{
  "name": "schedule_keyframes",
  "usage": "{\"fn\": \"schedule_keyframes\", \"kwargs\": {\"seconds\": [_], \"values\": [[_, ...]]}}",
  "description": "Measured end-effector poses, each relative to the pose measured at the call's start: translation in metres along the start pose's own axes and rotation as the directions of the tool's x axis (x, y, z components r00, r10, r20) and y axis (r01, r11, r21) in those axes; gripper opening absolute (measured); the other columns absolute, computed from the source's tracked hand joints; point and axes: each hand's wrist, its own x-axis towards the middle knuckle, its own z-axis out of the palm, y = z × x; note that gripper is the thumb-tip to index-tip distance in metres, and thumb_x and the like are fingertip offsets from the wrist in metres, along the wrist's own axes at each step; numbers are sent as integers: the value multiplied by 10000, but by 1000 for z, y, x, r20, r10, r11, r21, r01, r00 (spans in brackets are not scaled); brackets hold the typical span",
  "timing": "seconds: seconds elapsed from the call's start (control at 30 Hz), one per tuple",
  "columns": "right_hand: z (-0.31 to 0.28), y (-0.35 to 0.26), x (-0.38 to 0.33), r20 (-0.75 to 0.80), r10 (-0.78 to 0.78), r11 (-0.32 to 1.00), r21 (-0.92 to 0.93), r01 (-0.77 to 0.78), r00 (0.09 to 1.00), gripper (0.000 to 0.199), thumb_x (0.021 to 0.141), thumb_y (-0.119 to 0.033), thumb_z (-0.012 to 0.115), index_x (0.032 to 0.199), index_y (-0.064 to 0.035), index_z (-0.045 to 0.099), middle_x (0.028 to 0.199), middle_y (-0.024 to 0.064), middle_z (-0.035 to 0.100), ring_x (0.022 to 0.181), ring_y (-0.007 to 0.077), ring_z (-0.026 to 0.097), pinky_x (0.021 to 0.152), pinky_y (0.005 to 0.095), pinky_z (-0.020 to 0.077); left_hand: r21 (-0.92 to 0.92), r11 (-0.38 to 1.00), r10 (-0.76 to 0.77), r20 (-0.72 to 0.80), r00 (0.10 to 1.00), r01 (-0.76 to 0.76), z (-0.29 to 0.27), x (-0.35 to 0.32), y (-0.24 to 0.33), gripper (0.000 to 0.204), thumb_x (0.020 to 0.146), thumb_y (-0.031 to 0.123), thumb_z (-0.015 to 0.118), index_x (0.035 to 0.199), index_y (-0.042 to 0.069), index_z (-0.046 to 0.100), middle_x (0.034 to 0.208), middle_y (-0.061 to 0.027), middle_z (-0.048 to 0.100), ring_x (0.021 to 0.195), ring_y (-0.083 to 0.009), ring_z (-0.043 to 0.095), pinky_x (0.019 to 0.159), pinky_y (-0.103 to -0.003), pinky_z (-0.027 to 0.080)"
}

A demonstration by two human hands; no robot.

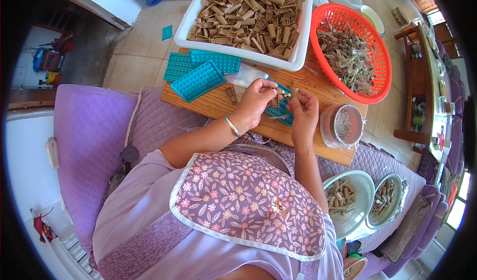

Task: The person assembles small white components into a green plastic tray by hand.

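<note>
My left hand [254, 105], with a bangle on the wrist, is closed on a small tan half-tube piece [275, 101]. Close beside it, my right hand [304, 113] pinches another tan tube piece [294, 92] between thumb and fingers. Small whitish bits show between the fingertips; what they are is too small to tell. Beneath both hands a teal studded tray [278, 113] lies on the wooden table [198, 104], partly hidden. One loose tan half-tube [231, 94] rests on the wood left of my left hand.
A white tub [298, 56] heaped with tan half-tubes stands at the back. Right of it is a red basket [385, 74] of dry greyish scraps. A round container [343, 123] sits near my right hand. Several teal trays [197, 81] lie left; pale basins [365, 180] stand lower right.
</note>
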Motion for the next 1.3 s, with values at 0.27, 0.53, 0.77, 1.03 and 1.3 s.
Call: {"fn": "schedule_keyframes", "kwargs": {"seconds": [0.27, 0.53, 0.77, 1.03, 1.3], "values": [[-15, -9, -2, 67, 190, 910, 363, -201, 980, 287, 893, -13, 533, 1179, -35, 511, 965, 47, 572, 802, 131, 585, 707, 281, 554, 206, 978, 16, -5, 1000, -15, -6, 10, 1, 136, 902, 61, 596, 1027, 38, 547, 954, -56, 644, 825, -118, 626, 689, -231, 471], [-15, -1, -7, 112, 218, 951, 200, -237, 970, 123, 837, -52, 639, 889, -71, 529, 752, -15, 519, 623, 54, 468, 507, 207, 387, 331, 943, -40, 138, 990, -8, -20, 9, 0, 174, 916, 105, 617, 1066, 30, 572, 924, -29, 623, 853, -103, 610, 717, -237, 493], [3, 2, -4, 152, -18, 980, -193, 48, 988, 134, 801, -36, 698, 912, -21, 625, 708, -9, 512, 614, 78, 445, 541, 232, 382, 101, 974, -217, 181, 959, 202, -31, 2, 5, 215, 940, 181, 596, 1116, 58, 611, 1022, -14, 647, 933, -100, 623, 815, -242, 520], [12, -10, -12, 377, -443, 660, -476, 581, 813, 153, 786, -36, 676, 939, -32, 672, 844, 127, 607, 794, 287, 599, 688, 373, 490, 182, 964, -222, 161, 962, 192, -35, -2, -1, 209, 920, 216, 632, 1083, 85, 643, 983, 30, 645, 859, -58, 593, 742, -208, 493], [17, -5, -18, 345, -487, 624, -505, 596, 803, 107, 786, -12, 662, 890, -6, 637, 843, 139, 615, 788, 293, 600, 700, 374, 490, 72, 975, -217, 134, 967, 209, -32, -11, -8, 179, 931, 217, 617, 1064, 101, 650, 961, 53, 631, 817, -33, 564, 743, -191, 484]]}}
